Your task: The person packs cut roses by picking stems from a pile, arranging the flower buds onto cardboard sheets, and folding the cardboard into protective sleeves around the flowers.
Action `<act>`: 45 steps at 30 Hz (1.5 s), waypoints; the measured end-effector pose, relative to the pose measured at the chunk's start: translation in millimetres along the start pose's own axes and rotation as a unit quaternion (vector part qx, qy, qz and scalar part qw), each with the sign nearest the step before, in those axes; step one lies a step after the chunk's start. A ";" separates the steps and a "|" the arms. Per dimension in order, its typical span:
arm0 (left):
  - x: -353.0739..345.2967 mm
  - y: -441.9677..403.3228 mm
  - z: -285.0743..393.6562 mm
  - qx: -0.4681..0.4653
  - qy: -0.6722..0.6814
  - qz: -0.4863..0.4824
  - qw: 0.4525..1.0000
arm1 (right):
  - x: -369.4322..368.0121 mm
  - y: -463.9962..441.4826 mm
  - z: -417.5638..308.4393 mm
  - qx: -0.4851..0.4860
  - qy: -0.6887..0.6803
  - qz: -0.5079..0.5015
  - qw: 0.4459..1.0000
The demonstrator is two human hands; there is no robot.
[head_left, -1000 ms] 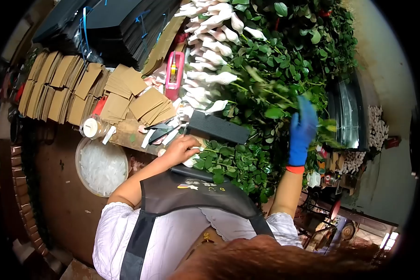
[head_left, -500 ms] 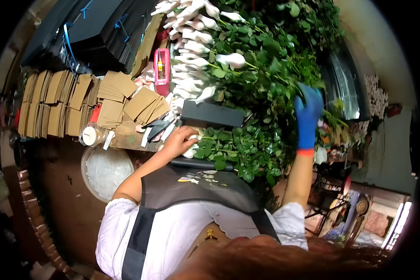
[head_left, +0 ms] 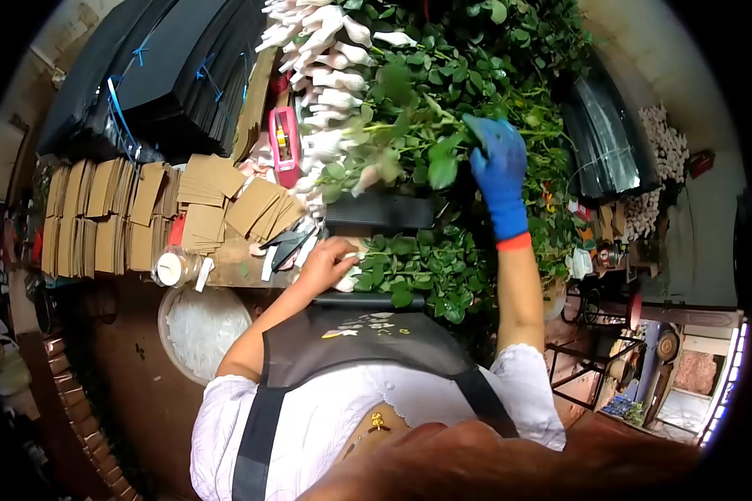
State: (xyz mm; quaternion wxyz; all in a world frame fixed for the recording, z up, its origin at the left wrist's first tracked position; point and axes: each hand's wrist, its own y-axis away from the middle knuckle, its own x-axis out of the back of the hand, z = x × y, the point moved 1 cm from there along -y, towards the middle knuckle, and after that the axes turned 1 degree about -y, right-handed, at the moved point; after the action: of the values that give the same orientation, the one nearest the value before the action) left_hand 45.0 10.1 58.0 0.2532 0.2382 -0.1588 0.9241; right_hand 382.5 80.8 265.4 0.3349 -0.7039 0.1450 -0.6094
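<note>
**Gloved right hand (head_left: pixel 501 159) is bringing a leafy stem (head_left: pixel 444 164) inward over the table (head_left: pixel 231 269)**

Compared with half a second ago, the right hand is now sitting farther left, over the foliage pile (head_left: pixel 468 75) rather than out by its right side. It is grasping the stem, whose leaves are blurring; which head belongs to it, I cannot tell. For the work in hand, this is putting the stem nearer the black ridged block (head_left: pixel 380 219).

The bare left hand (head_left: pixel 324 267) is staying at the table's near edge, its fingers curling over the pale heads (head_left: pixel 348 279) of a leafy bundle (head_left: pixel 430 267); whether they are pinching or merely resting, I cannot tell. That bundle is lying along the near edge, in front of the block.

White-wrapped buds (head_left: pixel 332 98) are running toward the far edge, a pink tape dispenser (head_left: pixel 287 167) lying just left of them. Cardboard pieces (head_left: pixel 209 179) are lying toward the near left corner.
</note>
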 end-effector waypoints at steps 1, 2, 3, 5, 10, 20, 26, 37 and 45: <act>-1.7 -0.8 -3.1 -0.008 -0.006 0.001 1.000 | 19.4 -0.6 -21.3 0.030 0.008 0.009 0.999; -3.0 -0.2 -5.8 -0.016 -0.013 -0.003 1.000 | 33.4 1.2 -34.8 0.054 0.016 0.017 0.998; -3.8 1.6 -4.4 0.032 0.025 -0.009 0.999 | 41.0 5.0 -31.5 0.062 0.044 -0.003 0.997; -2.3 0.9 -1.6 0.020 0.013 -0.009 1.000 | 40.4 23.4 -0.6 -0.014 0.110 -0.061 0.992; -3.0 0.4 -4.7 0.009 0.009 -0.013 1.000 | 69.9 61.1 7.5 -0.041 0.104 -0.006 0.994; -2.1 -1.0 6.0 0.085 0.034 0.013 0.996 | -0.4 213.6 -22.5 -0.117 0.056 -0.374 0.918; 4.2 -6.1 13.1 0.012 -0.051 -0.014 0.999 | -5.3 210.8 -31.7 -0.108 0.066 -0.442 0.888; 0.4 -7.7 10.0 0.013 -0.026 -0.064 0.997 | -38.2 166.7 8.3 -0.196 0.034 -0.172 0.965; 4.4 -8.0 20.7 0.051 -0.025 -0.046 0.997 | -9.8 102.9 45.2 -0.144 0.175 -0.218 0.949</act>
State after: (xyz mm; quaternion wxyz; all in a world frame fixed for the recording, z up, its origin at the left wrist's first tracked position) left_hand 53.5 9.8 78.9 0.2793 0.2810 -0.1068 0.9119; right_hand 444.5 24.6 189.8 0.0578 -0.6410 0.1304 -0.7541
